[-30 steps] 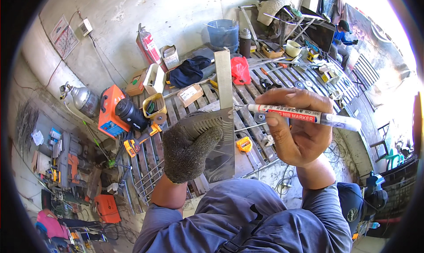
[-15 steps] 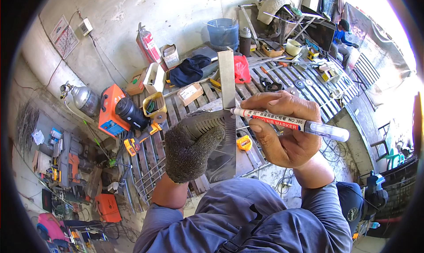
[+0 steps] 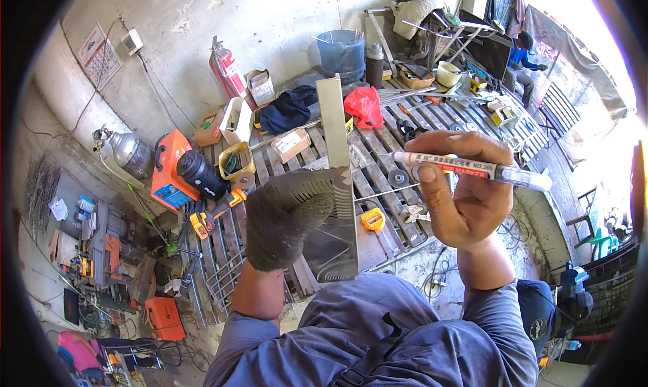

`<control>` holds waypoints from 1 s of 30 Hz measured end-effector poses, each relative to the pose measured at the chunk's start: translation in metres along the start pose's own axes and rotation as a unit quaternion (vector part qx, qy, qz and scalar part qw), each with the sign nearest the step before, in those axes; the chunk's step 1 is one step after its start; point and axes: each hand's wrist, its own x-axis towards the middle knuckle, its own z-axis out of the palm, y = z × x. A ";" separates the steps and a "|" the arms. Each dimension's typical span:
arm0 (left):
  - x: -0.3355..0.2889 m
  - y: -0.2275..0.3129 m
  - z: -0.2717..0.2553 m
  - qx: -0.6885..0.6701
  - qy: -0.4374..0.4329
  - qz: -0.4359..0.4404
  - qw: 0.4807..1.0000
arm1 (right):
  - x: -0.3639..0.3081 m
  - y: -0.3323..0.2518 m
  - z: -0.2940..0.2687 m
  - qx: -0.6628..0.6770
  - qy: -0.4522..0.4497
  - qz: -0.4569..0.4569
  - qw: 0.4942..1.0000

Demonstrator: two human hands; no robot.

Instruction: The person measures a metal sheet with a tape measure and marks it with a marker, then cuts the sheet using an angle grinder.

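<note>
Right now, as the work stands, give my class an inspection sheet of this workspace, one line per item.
Surface: slatted bench, crowded toward its far side.
Job's things: slotted metal plate, a metal bar rising at its far edge; white marker.
Clutter: red bag, dark cloth, cardboard box on the bench.
Hands: gloved left hand grips the plate; bare right hand holds the marker, tip off the plate.
Cables: cable loose on the floor.
Surroundings: fire extinguisher by the wall; person seated at upper right.

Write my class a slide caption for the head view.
Gloved left hand holds a slotted metal plate; bare right hand holds a marker, its tip clear of the plate.
</note>
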 end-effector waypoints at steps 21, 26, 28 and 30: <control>0.004 -0.093 -0.011 -0.480 -0.181 -0.063 0.856 | 0.019 -0.005 0.008 0.176 0.032 0.247 0.952; 0.012 -0.087 -0.010 -0.403 -0.242 -0.029 0.882 | 0.035 0.014 0.016 0.222 -0.119 0.362 0.897; 0.016 -0.084 -0.011 -0.371 -0.242 -0.032 0.896 | 0.042 0.023 0.016 0.235 -0.205 0.399 0.862; 0.017 -0.083 -0.010 -0.338 -0.238 -0.034 0.910 | 0.045 0.027 0.018 0.240 -0.213 0.397 0.860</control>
